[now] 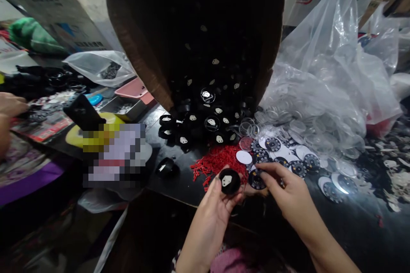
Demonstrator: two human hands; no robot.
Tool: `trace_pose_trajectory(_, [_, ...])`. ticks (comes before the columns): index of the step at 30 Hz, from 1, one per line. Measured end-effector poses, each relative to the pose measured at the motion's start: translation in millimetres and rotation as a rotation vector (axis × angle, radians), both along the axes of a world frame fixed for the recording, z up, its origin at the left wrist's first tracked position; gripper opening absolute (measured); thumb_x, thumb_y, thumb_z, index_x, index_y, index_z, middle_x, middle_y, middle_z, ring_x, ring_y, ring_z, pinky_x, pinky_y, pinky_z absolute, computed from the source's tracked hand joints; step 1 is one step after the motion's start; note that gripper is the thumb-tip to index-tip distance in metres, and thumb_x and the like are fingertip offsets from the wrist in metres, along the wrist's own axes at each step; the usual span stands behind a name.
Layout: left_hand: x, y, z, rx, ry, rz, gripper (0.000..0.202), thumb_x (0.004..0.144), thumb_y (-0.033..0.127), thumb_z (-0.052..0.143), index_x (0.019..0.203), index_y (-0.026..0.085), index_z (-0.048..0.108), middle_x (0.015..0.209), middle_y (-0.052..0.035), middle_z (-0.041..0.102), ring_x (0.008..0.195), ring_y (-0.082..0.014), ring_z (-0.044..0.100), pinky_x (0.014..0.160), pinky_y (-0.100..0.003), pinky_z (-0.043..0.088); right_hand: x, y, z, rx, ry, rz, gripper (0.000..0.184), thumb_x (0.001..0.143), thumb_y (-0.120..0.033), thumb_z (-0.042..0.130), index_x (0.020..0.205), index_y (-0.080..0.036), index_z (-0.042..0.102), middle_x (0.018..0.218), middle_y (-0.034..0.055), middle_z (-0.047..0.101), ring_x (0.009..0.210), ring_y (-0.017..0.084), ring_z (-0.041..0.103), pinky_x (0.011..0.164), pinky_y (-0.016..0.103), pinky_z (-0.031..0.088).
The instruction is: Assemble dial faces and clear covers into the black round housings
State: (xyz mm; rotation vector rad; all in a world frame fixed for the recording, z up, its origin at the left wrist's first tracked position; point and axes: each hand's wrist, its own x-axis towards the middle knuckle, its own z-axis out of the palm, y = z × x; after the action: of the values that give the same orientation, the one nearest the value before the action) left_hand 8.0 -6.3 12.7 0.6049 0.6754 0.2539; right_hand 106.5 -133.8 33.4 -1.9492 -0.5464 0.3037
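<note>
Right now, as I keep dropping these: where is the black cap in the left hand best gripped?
Likely at its rim, from below: the left hand pinches the black cap across its round wall, flat face uncovered. The right hand holds a printed disc beside it.

Dim, murky view — glare on clear plastic, blurred, stretched edges — deep shadows.
</note>
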Motion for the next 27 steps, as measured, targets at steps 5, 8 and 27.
trace_pose_trajectory(5, [-7, -16, -1.2, 0.08, 0.027, -0.085, 0.03, 0.082, 0.037, 0.07, 0.11, 0.028, 0.072, 0.126, -0.005, 0.068, 0.116, -0.0264, 0.063, 0.094, -0.037, 0.054, -12, 6, 8.6, 0.064, -0.11, 0.121, 0.019, 0.091, -0.02, 0.052, 0.098, -0.024, 0.069, 0.09, 0.0028, 0.064, 0.082, 0.016, 0.062, 0.074, 0.027, 0.049])
trace_pose_trajectory(8, [-9, -19, 0.1, 0.14, 0.07, -0.12, 0.029, 0.082, 0.039, 0.069, 0.111, 0.032, 0.072, 0.129, -0.0015, 0.067, 0.123, -0.0271, 0.058, 0.105, -0.044, 0.047, -13, 9, 7.8, -0.004, -0.086, 0.113, 0.012, 0.089, -0.018, 0.053, 0.093, -0.022, 0.064, 0.087, 0.0023, 0.063, 0.078, 0.016, 0.06, 0.071, 0.028, 0.048])
trace_pose_trajectory(27, [-64, 9, -22.6, 0.536, 0.197, -0.368, 0.034, 0.082, 0.021, 0.066, 0.115, 0.028, 0.067, 0.125, -0.0028, 0.068, 0.12, -0.0234, 0.059, 0.107, -0.038, 0.043, -40, 6, -16.7, -0.148, 0.041, 0.455, 0.025, 0.091, -0.015, 0.051, 0.113, -0.022, 0.061, 0.109, 0.0047, 0.069, 0.099, 0.019, 0.064, 0.086, 0.033, 0.048])
